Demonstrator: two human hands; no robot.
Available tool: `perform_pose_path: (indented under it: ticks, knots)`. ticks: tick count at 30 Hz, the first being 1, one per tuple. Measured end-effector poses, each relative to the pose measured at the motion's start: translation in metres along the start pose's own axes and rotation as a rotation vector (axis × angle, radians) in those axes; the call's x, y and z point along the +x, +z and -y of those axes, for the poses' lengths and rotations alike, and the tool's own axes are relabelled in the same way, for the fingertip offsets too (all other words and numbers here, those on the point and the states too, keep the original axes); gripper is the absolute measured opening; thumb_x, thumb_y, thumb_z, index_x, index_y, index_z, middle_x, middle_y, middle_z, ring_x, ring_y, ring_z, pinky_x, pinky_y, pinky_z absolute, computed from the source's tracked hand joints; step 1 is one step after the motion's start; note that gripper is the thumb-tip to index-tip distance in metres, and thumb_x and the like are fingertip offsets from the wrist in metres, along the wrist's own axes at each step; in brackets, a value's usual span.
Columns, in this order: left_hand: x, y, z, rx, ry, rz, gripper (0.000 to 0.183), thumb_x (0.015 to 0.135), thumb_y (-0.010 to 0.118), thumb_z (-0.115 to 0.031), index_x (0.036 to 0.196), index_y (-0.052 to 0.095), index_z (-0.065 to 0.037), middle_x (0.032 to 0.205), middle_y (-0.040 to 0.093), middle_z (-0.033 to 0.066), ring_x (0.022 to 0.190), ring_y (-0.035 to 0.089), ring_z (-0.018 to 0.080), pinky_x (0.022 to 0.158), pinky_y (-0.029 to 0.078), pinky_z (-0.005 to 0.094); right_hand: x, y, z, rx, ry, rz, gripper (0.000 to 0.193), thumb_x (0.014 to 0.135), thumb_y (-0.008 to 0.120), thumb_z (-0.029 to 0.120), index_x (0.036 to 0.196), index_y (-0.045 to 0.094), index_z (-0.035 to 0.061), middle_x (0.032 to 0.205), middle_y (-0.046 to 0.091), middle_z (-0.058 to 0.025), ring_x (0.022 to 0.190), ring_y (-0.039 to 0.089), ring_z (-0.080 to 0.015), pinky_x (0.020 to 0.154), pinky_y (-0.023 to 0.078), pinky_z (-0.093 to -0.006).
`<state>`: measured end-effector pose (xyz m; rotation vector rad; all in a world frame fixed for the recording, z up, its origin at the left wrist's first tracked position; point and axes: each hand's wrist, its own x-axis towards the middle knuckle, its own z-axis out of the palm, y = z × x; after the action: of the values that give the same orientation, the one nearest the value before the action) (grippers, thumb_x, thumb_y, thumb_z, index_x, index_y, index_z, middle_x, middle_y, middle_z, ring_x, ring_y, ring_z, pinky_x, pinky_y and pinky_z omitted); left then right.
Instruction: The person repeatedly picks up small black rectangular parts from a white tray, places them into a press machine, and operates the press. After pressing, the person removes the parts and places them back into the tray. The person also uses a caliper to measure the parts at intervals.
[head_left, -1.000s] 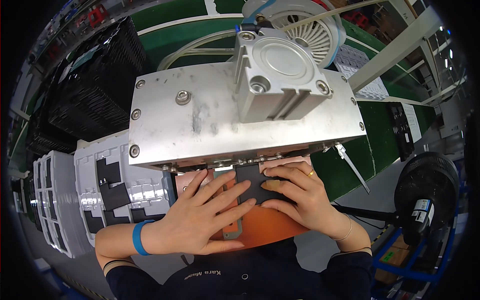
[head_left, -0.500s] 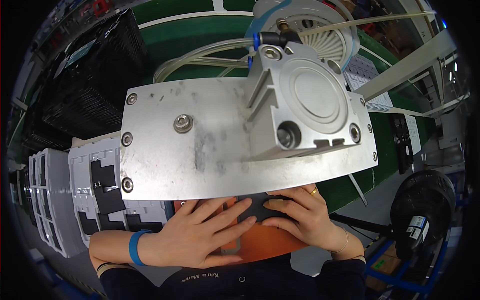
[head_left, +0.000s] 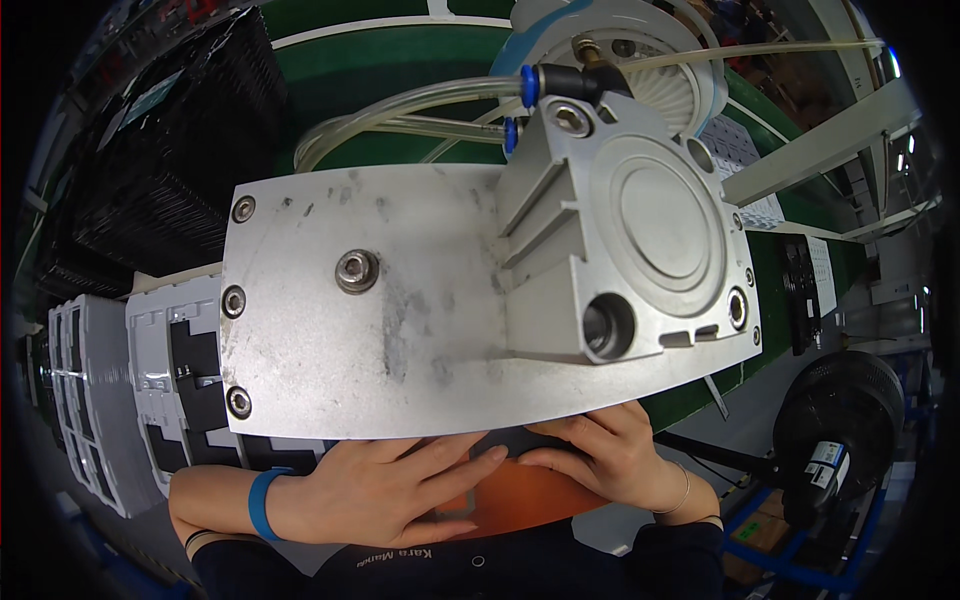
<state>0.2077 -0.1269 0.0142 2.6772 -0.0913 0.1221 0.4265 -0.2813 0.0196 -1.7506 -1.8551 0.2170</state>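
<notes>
A silver metal plate (head_left: 300,350) with a square pneumatic cylinder (head_left: 640,230) bolted on it fills the middle and hides most of what lies beneath. Below its front edge, my left hand (head_left: 385,490) lies with fingers stretched and spread over an orange panel (head_left: 545,495); some fingertips are under the plate. A dark flat piece (head_left: 515,440) shows in a narrow strip between the hands. The fingers of my right hand (head_left: 615,455) are bent at that piece's right side, thumb toward it, with the other tips partly hidden by the plate.
Clear air hoses (head_left: 420,105) run behind the plate. White trays with dark parts (head_left: 165,320) and stacked black trays (head_left: 165,165) stand at the left. A round white fan (head_left: 660,75) is behind the cylinder; a black fan (head_left: 830,430) stands at the right.
The metal plate sits lower in the picture and covers more of my fingers and the dark piece. My hands stay at nearly the same place, the left one slightly lower.
</notes>
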Motion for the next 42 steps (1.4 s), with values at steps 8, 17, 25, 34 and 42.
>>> perform_pose_path:
  ticks: [8,17,25,34,42]
  knots:
    - [-0.002,0.001,-0.002,-0.016,-0.011,-0.004,0.058,0.083,0.064,-0.057,0.129,0.063,-0.021,0.144,0.050,0.0078,0.125,0.045,0.0313,0.099,0.036,0.0435,0.000,0.001,0.001,0.003,-0.003,0.010,0.038,0.065,0.086,0.027,0.095,0.072,0.0071,0.096,0.068,-0.0063,0.090,0.064,-0.0245,0.076,0.050,-0.0339]
    - [0.002,0.001,0.000,-0.006,0.022,-0.061,0.056,0.084,0.064,-0.054,0.128,0.064,-0.018,0.144,0.049,0.0106,0.131,0.043,0.0354,0.105,0.034,0.0528,0.008,-0.010,0.005,0.127,0.089,0.164,0.026,0.077,0.078,0.017,0.097,0.063,0.0122,0.117,0.055,-0.0056,0.107,0.049,-0.0269,0.089,0.039,-0.0395]
    - [-0.007,-0.007,-0.006,-0.320,-0.090,-0.360,0.054,0.080,0.078,-0.027,0.128,0.061,-0.007,0.138,0.051,0.0190,0.121,0.053,0.0357,0.099,0.046,0.0442,-0.004,-0.021,0.007,0.577,0.455,0.105,0.033,0.073,0.082,0.001,0.097,0.060,0.0016,0.099,0.064,-0.0099,0.097,0.065,-0.0193,0.083,0.053,-0.0313]
    - [-0.077,-0.028,-0.011,-0.761,-0.476,-0.771,0.026,0.089,0.072,-0.015,0.112,0.068,-0.001,0.088,0.065,0.0008,0.077,0.057,0.0033,0.064,0.047,0.0217,0.057,0.016,0.095,0.927,0.238,-0.042,0.030,0.078,0.078,-0.001,0.101,0.059,-0.0014,0.108,0.062,-0.0140,0.103,0.064,-0.0229,0.085,0.055,-0.0333]
    - [-0.277,-0.030,0.164,-0.382,-0.971,-1.327,0.040,0.090,0.068,-0.009,0.127,0.059,0.006,0.109,0.070,0.0105,0.094,0.065,0.0126,0.082,0.051,0.0252,0.154,0.135,0.123,0.208,-0.503,0.275,0.030,0.080,0.075,0.022,0.101,0.065,0.0032,0.101,0.066,-0.0125,0.100,0.061,-0.0304,0.082,0.051,-0.0394]
